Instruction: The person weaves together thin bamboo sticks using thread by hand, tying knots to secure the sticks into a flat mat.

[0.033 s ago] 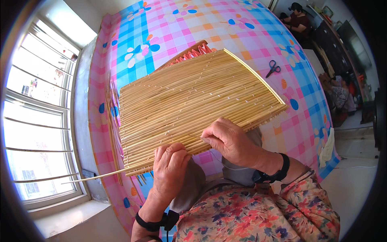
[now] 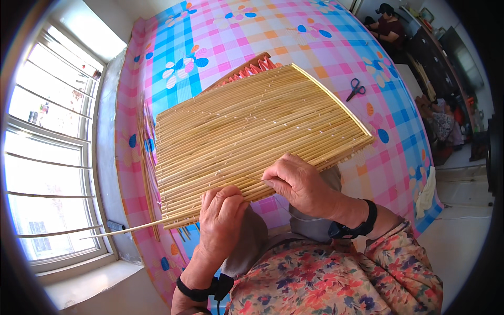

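Note:
A mat of pale straw-coloured rods (image 2: 239, 131), stitched in short white dashes, lies across my lap, one long rod (image 2: 110, 233) poking out beyond its lower left. My left hand (image 2: 222, 223) grips the mat's near edge, fingers curled over the top. Just to its right, my right hand (image 2: 296, 186) pinches a thin needle-like piece (image 2: 254, 178) against the rods. A pale thread (image 2: 315, 219) hangs loosely below that hand. Exactly where the thin piece enters the mat is too small to tell.
Beyond the mat are a wooden board with red zigzag material (image 2: 252, 65), scissors (image 2: 355, 89), loose sticks (image 2: 144, 168) and a checked floral cover (image 2: 220, 42). A barred window (image 2: 50, 184) is on the left. A person (image 2: 391, 31) sits at the upper right; a white cloth (image 2: 425, 191) lies rightward.

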